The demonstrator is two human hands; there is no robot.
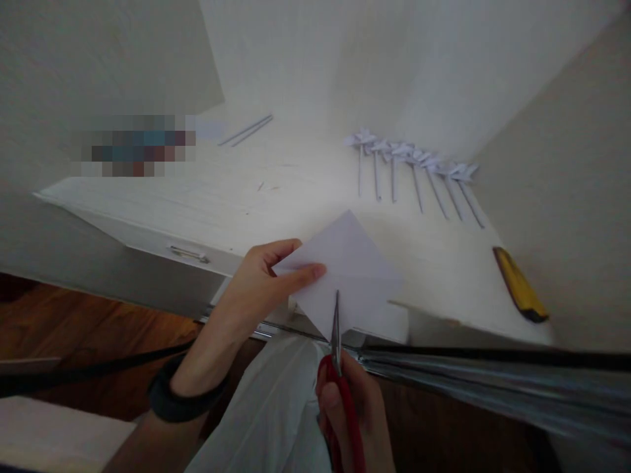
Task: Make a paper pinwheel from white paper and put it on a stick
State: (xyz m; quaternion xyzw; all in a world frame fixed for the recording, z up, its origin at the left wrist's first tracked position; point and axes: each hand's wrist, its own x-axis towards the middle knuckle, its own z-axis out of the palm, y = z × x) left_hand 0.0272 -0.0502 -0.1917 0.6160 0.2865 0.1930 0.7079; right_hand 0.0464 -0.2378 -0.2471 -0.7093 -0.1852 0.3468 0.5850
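My left hand (276, 276) pinches the left corner of a square sheet of white paper (352, 256), thumb on top. The sheet is turned like a diamond, and faint crease lines run across it. In my right hand (365, 401) is a pair of scissors (336, 341) with red handles. Their blades point away from me and lie at the near corner of the sheet, the tips short of its middle. Whether the blades are fully closed is hard to make out. Part of the handles is hidden by my fingers.
Paper pinwheels (394, 154) on rolled sticks lie in a row at the back right of the white desk (197, 197). Two thin paper sticks (246, 131) lie at the back left. A yellow and black tool (519, 286) rests by the right edge. A drawer handle (188, 254) shows in front.
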